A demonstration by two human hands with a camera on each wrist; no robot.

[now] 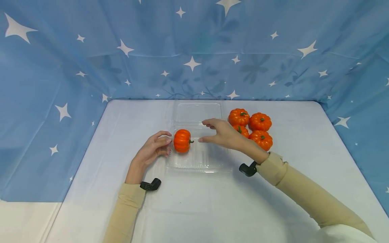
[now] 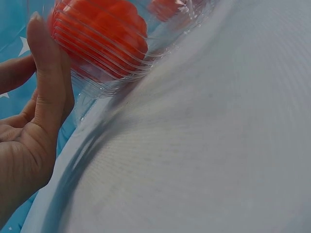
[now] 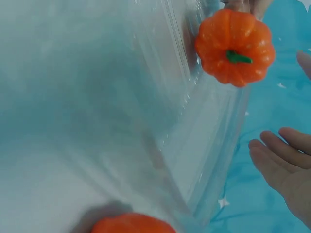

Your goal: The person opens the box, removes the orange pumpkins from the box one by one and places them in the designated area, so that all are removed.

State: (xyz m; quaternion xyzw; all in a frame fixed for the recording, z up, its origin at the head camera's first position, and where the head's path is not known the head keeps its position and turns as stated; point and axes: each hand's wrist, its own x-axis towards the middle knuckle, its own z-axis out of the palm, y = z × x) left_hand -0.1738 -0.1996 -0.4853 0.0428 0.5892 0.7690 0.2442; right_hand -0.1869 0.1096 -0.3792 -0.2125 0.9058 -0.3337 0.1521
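An orange toy pumpkin (image 1: pixel 181 141) with a green stem lies on its side at the left of a clear plastic clamshell box (image 1: pixel 209 160), whose lid (image 1: pixel 199 113) is folded back. Beside the box's left wall is my left hand (image 1: pixel 153 148), fingers loosely bent; in the left wrist view its thumb (image 2: pixel 48 82) lies along the ribbed wall, with the pumpkin (image 2: pixel 102 39) behind the plastic. My right hand (image 1: pixel 226 133) hovers over the box's right side, thumb and fingers apart and nothing between them. The right wrist view shows the pumpkin (image 3: pixel 235 46) apart from that hand (image 3: pixel 286 170).
Several more orange pumpkins (image 1: pixel 260 121) sit grouped to the right of the box, one partly hidden by my right hand. A white cloth covers the table (image 1: pixel 188 206). Blue star-patterned curtains (image 1: pixel 194 40) stand along the back and sides.
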